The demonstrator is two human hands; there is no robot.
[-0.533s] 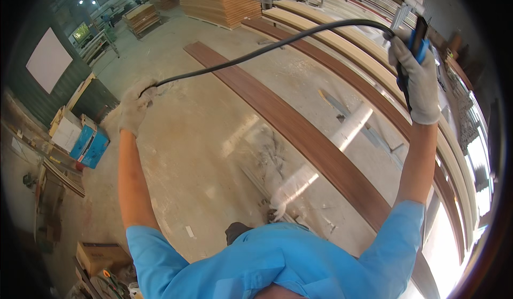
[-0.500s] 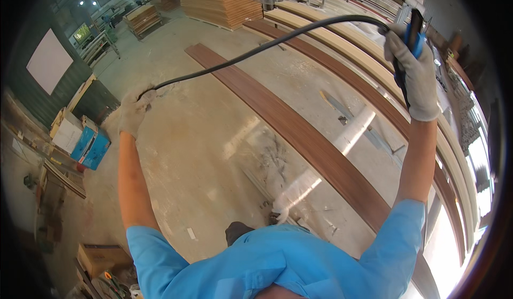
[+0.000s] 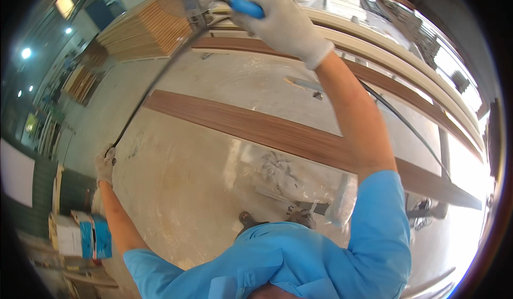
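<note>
- Right hand [image 3: 283,27], raised: closed around blue-handled tool [image 3: 247,7].
- Left hand [image 3: 105,166], out wide: gripping dark cord [image 3: 141,101], which slants up toward the right hand.
- Step, I judge: stretching the cord; next move calls for steady grip.
- Beyond: brown plank [image 3: 256,128].

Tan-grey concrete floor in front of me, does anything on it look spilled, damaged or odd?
Yes: a blotchy, smeared grey patch marks the floor between the long brown wood-grain board and your feet. It looks odd because nearby floor is plainer. I can't tell whether it's a spill or wear.
</note>
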